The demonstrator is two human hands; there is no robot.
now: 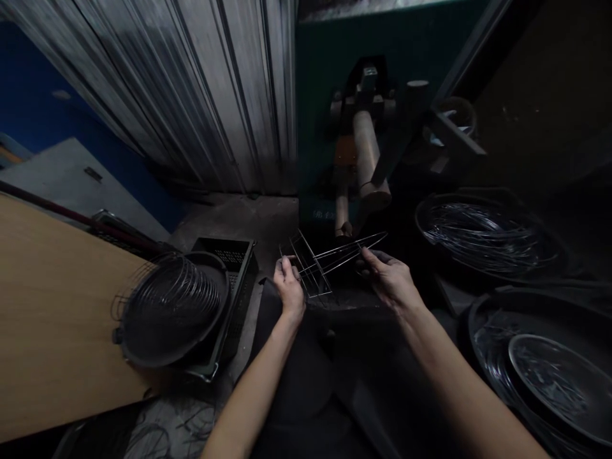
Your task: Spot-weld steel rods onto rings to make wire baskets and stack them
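A thin wire frame (312,266) hangs in the air between my hands, in front of the green machine. It has a rectangular wire part on the left and long wires that run to a point on the right. My left hand (289,284) is closed on its left side, thumb and fingers pinching the wire. Near the pointed end, my right hand (388,275) pinches the wires between thumb and fingers. Just beyond the frame are the machine's two cylindrical arms, the larger upper arm (367,146) and the smaller lower arm (342,210).
To the left, a dark round pan (162,344) with wire rings stands on a plastic crate (247,268). On the right are a tub (423,217) of wire pieces and a large basin (478,306) holding a smaller dish (549,376). A wooden board (57,319) stands far left.
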